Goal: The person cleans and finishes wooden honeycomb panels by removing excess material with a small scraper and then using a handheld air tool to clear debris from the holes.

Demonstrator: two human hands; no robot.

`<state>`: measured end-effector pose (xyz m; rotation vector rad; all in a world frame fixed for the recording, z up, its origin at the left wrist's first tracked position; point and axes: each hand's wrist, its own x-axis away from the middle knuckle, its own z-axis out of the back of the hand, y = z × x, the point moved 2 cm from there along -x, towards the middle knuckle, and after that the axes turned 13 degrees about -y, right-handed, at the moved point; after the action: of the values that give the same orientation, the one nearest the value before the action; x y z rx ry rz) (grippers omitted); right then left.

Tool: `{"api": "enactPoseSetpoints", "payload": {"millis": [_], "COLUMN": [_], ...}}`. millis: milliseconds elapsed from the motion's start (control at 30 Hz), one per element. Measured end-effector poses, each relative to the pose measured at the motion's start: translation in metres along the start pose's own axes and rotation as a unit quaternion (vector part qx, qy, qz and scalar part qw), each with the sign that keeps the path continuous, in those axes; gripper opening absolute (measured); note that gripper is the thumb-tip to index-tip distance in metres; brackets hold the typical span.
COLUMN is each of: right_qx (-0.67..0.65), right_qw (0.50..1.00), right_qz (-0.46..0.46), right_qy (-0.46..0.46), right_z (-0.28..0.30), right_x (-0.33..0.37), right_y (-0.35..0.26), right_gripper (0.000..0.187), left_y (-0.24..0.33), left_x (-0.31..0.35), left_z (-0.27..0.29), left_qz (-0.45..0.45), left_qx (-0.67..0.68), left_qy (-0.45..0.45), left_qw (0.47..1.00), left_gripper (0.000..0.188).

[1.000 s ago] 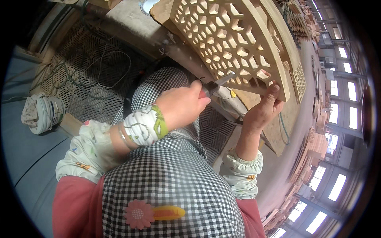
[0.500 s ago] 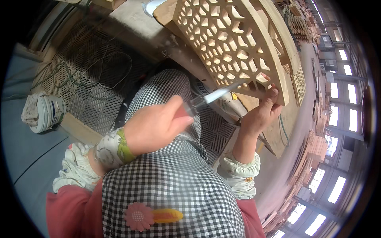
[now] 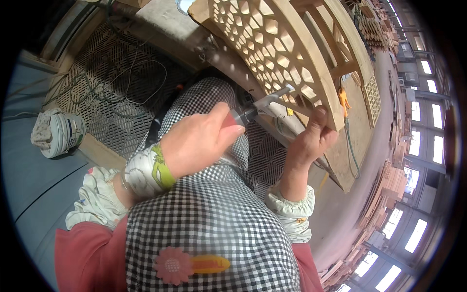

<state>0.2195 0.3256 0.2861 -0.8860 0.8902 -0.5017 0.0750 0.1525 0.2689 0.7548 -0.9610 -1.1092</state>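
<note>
My left hand (image 3: 194, 141) is closed round the red and dark handle of a slim hand tool with a flat metal blade (image 3: 272, 99). The tool's exact kind is unclear. Its tip meets or overlaps the holes near the lower end of a pale wooden lattice panel (image 3: 312, 53); contact cannot be made out. That panel stands tilted, its face full of many-sided openings set in a thick frame. At the frame's lower corner, my right hand (image 3: 306, 146) grips the wood, thumb on the near side and other fingers partly hidden.
An orange-handled air gun (image 3: 344, 99) with a green hose lies beyond the panel on a board (image 3: 348, 163). At left stands a white bucket (image 3: 73, 130) with a cloth over it. Cables cross the patterned floor mat (image 3: 109, 53). Stacked wood (image 3: 382, 194) lines the right.
The panel has tipped, showing more of its open back framing and the air gun behind. The tool's blade points slightly higher, its tip further left. Both hands keep their grips.
</note>
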Motion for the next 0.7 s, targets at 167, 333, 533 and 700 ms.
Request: {"api": "enactPoseSetpoints", "payload": {"millis": [167, 333, 533, 700], "right_qx": [-0.015, -0.024, -0.017, 0.019], "right_qw": [1.0, 0.999, 1.0, 1.0], "right_qz": [-0.002, 0.027, 0.005, -0.007], "right_qy": [0.0, -0.011, -0.008, 0.0], "right_z": [-0.002, -0.004, -0.007, -0.004], "right_x": [-0.002, -0.006, 0.0, -0.002], "right_y": [-0.001, -0.002, -0.008, -0.014], "right_gripper": [0.032, 0.027, 0.027, 0.04], "left_y": [0.003, 0.021, 0.026, 0.019], "left_x": [-0.001, 0.002, -0.006, -0.006], "left_z": [0.008, 0.002, -0.002, -0.003], "left_qz": [0.002, 0.01, 0.001, 0.026], "left_qx": [-0.019, -0.08, -0.064, -0.04], "left_qy": [-0.02, 0.002, 0.017, 0.015], "left_qw": [1.0, 0.997, 0.998, 0.999], "left_gripper": [0.033, 0.033, 0.033, 0.033]}}
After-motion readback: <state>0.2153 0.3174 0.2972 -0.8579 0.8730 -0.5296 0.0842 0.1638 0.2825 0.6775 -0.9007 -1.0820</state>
